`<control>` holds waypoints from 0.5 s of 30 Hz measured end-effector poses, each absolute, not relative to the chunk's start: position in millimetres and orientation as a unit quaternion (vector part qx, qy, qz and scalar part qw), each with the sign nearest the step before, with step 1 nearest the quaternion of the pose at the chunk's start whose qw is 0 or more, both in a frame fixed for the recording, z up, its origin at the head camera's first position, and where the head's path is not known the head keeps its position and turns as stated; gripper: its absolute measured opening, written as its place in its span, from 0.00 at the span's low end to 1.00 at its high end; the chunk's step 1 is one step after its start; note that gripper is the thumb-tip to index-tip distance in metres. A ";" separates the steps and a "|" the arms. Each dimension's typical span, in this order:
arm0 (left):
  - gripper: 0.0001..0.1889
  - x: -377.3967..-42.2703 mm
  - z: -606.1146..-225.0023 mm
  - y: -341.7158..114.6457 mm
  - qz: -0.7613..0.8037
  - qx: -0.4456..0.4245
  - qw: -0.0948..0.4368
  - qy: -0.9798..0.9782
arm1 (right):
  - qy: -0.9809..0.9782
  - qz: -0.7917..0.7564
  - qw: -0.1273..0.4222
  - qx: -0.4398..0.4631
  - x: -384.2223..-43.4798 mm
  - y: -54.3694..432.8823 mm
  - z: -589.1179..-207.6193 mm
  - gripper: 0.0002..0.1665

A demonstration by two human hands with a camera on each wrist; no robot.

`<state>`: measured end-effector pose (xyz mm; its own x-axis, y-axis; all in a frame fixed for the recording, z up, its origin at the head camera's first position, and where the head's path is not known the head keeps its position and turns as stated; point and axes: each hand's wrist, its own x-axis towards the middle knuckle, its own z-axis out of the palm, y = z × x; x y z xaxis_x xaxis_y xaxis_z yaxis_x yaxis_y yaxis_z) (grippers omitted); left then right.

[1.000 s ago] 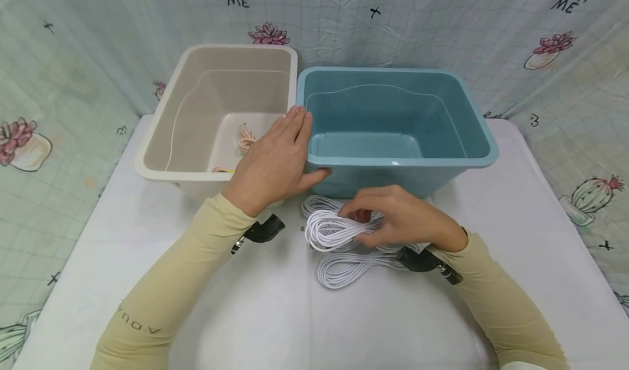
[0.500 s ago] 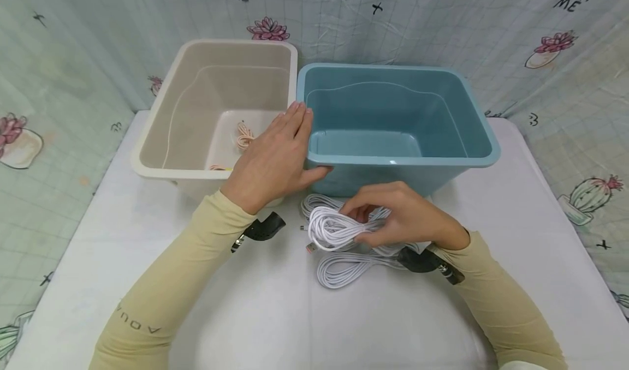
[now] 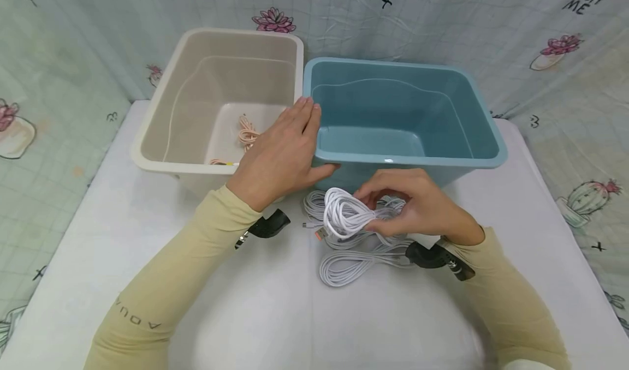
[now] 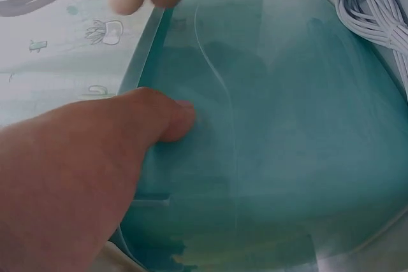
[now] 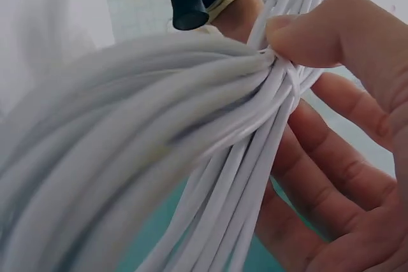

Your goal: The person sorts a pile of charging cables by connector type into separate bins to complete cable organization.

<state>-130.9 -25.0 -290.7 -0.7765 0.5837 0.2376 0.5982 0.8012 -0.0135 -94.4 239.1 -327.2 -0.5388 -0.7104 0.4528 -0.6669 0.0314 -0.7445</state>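
Note:
My right hand point(image 3: 417, 203) pinches a coiled white cable point(image 3: 344, 213) at its tied middle, between thumb and fingers. Close up in the right wrist view, thin loops of this coiled cable point(image 5: 153, 119) fan out from the thumb. A USB plug point(image 3: 321, 233) with an orange inside shows beside the bundle. Further white cable coils point(image 3: 346, 269) lie on the table under and in front of it. My left hand point(image 3: 280, 151) rests with straight fingers across the meeting rims of the two bins, its thumb on the front of the blue bin point(image 4: 287, 125).
The beige bin point(image 3: 152, 165) at the left has several peach-coloured cables point(image 3: 248, 134) on its floor. To its right stands the blue bin, its rim point(image 3: 408, 161) near the right hand. Patterned cloth point(image 3: 344, 10) hangs behind and at both sides of the white table point(image 3: 236, 315).
The right hand has raised the coiled white cable off the others and moved slightly right and toward the blue bin. The left hand stays on the rims; the head view has shifted slightly.

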 end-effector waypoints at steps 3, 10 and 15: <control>0.51 -130.3 -289.6 -24.8 -0.035 -0.312 0.116 -0.942 | 0.723 -0.492 0.010 -0.486 -94.9 238.6 -315.4 0.23; 0.51 -130.2 -287.6 -24.4 -0.044 -0.309 0.105 -0.944 | 0.727 -0.470 -0.008 -0.500 -94.9 239.1 -285.2 0.22; 0.52 -131.0 -285.5 -23.9 -0.048 -0.301 0.079 -0.949 | 0.745 -0.445 -0.020 -0.496 -96.1 240.0 -268.4 0.25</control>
<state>-131.0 -23.9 -285.5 -0.8068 0.5630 0.1793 0.5781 0.8148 0.0429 -96.1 240.0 -268.4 -0.5070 -0.7213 0.4719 -0.7576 0.1118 -0.6430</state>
